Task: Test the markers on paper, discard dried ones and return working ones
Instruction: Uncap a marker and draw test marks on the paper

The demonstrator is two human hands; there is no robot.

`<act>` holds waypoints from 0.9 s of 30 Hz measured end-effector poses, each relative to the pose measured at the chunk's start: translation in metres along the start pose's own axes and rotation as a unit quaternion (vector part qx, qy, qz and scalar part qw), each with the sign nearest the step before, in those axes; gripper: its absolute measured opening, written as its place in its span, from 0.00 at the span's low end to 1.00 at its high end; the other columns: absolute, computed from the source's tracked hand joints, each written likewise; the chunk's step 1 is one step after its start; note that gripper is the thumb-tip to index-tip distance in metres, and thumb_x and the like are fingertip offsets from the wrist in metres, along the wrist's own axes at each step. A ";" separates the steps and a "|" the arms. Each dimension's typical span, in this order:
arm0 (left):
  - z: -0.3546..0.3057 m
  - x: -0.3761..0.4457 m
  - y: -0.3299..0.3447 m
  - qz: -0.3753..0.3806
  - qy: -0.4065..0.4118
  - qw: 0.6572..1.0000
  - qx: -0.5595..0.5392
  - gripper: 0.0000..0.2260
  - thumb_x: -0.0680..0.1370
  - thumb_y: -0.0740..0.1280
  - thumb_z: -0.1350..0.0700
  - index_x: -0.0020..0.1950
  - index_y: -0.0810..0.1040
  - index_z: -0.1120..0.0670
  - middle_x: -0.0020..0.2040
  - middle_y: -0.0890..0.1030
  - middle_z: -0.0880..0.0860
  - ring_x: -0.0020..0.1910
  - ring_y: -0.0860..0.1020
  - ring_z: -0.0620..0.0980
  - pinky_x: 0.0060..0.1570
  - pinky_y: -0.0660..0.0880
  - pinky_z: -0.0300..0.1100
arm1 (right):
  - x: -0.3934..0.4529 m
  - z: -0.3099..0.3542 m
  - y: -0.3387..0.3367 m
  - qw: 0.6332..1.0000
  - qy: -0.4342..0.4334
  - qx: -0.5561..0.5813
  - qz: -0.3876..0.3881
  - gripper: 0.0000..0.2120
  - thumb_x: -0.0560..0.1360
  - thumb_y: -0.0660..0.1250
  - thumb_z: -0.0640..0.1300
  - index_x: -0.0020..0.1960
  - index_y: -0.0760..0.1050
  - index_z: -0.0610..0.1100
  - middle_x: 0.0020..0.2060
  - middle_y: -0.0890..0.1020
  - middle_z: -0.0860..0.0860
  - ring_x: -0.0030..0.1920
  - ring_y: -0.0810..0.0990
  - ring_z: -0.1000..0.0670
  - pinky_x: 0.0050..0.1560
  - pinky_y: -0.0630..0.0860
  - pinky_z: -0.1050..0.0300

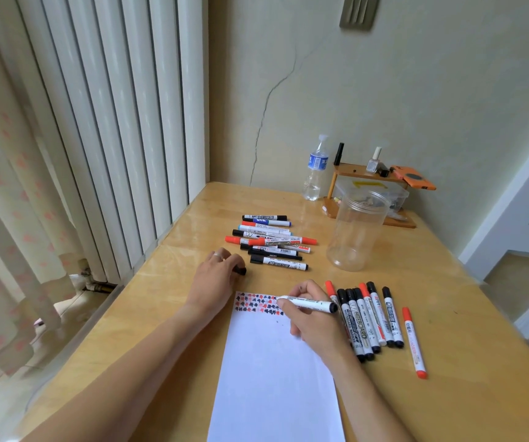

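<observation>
My right hand (312, 317) grips an uncapped white marker with a black end (311, 304), its tip on the white paper (276, 378) beside a row of red and black test marks (258, 304). To the left of the sheet, on the table, my left hand (217, 279) holds the black cap (241, 270). Behind the paper lies a pile of several red, black and blue markers (271, 242). A second row of several markers (368, 317) lies right of my right hand. An empty clear plastic jar (357, 231) stands behind them.
The wooden table (448, 314) ends at a wall behind. A water bottle (316, 169) and a small wooden shelf (371, 193) with little bottles and a plastic box stand at the back. A white radiator (113, 122) and a curtain are on the left.
</observation>
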State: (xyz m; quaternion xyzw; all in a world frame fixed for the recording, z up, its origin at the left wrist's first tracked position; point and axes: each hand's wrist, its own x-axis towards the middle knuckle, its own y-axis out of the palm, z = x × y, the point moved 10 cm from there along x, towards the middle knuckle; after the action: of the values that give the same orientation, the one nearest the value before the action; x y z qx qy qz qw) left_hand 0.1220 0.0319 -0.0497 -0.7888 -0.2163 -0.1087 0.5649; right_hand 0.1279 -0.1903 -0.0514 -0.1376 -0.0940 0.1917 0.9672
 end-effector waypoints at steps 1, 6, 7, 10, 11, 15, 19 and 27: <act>0.001 0.001 0.000 -0.003 0.001 1.000 -0.003 0.13 0.79 0.66 0.64 0.57 0.81 0.49 0.56 0.80 0.51 0.54 0.76 0.53 0.50 0.76 0.48 | 0.001 -0.002 0.000 1.000 -0.003 -0.001 0.001 0.11 0.78 0.74 0.44 0.47 0.73 0.40 0.29 0.79 0.35 0.27 0.77 0.46 0.53 0.62 0.83; -0.003 -0.004 -0.006 -0.027 0.036 0.999 -0.005 0.06 0.81 0.66 0.61 0.52 0.79 0.49 0.50 0.83 0.47 0.49 0.76 0.52 0.46 0.75 0.48 | 0.003 -0.007 0.002 1.000 -0.007 0.028 0.005 0.12 0.77 0.76 0.44 0.45 0.74 0.39 0.26 0.79 0.42 0.25 0.74 0.46 0.43 0.73 0.70; -0.007 -0.006 -0.007 -0.031 0.050 0.998 -0.004 0.06 0.82 0.66 0.60 0.51 0.79 0.49 0.49 0.82 0.47 0.49 0.76 0.51 0.46 0.74 0.47 | 0.004 -0.006 0.003 0.999 -0.008 0.034 0.008 0.12 0.77 0.76 0.43 0.46 0.74 0.39 0.26 0.79 0.45 0.25 0.73 0.47 0.37 0.74 0.59; -0.020 -0.016 -0.003 -0.013 0.092 0.996 -0.004 0.08 0.81 0.66 0.59 0.57 0.81 0.49 0.53 0.81 0.48 0.52 0.76 0.51 0.49 0.73 0.47 | 0.007 -0.011 0.007 0.999 0.001 0.026 0.020 0.08 0.77 0.76 0.42 0.47 0.76 0.44 0.26 0.78 0.47 0.25 0.73 0.48 0.31 0.68 0.54; -0.022 -0.017 0.000 -0.001 0.102 0.995 0.002 0.10 0.81 0.67 0.59 0.60 0.82 0.48 0.55 0.80 0.48 0.53 0.76 0.51 0.50 0.74 0.47 | 0.007 -0.012 0.008 0.999 0.007 0.026 0.025 0.07 0.77 0.76 0.42 0.48 0.77 0.46 0.27 0.78 0.47 0.27 0.74 0.48 0.30 0.67 0.55; -0.020 -0.018 0.004 0.012 0.093 0.996 -0.004 0.11 0.81 0.68 0.57 0.61 0.82 0.47 0.55 0.78 0.48 0.55 0.76 0.52 0.52 0.73 0.46 | 0.003 -0.011 0.008 0.998 0.013 0.050 0.025 0.05 0.78 0.74 0.44 0.52 0.81 0.50 0.41 0.84 0.48 0.30 0.78 0.47 0.29 0.70 0.58; -0.025 -0.029 -0.010 -0.040 0.078 0.991 -0.098 0.11 0.80 0.69 0.62 0.59 0.81 0.49 0.54 0.77 0.46 0.52 0.76 0.48 0.49 0.74 0.40 | 0.002 -0.004 -0.001 0.995 0.002 0.103 -0.006 0.06 0.78 0.71 0.46 0.53 0.82 0.46 0.41 0.86 0.47 0.30 0.79 0.51 0.29 0.71 0.61; -0.044 -0.045 -0.017 -0.033 0.152 0.976 -0.154 0.13 0.79 0.69 0.63 0.61 0.80 0.50 0.55 0.75 0.46 0.54 0.76 0.47 0.50 0.75 0.41 | 0.003 -0.004 0.010 0.995 -0.013 0.096 0.022 0.06 0.75 0.70 0.49 0.48 0.77 0.46 0.42 0.86 0.43 0.32 0.79 0.48 0.31 0.70 0.58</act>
State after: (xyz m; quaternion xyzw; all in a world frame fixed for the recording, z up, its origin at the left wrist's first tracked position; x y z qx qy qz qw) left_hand 0.0772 -0.0144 -0.0394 -0.8328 -0.1345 -0.2784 0.4591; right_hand 0.1280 -0.1816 -0.0577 -0.0437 -0.0842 0.2231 0.9702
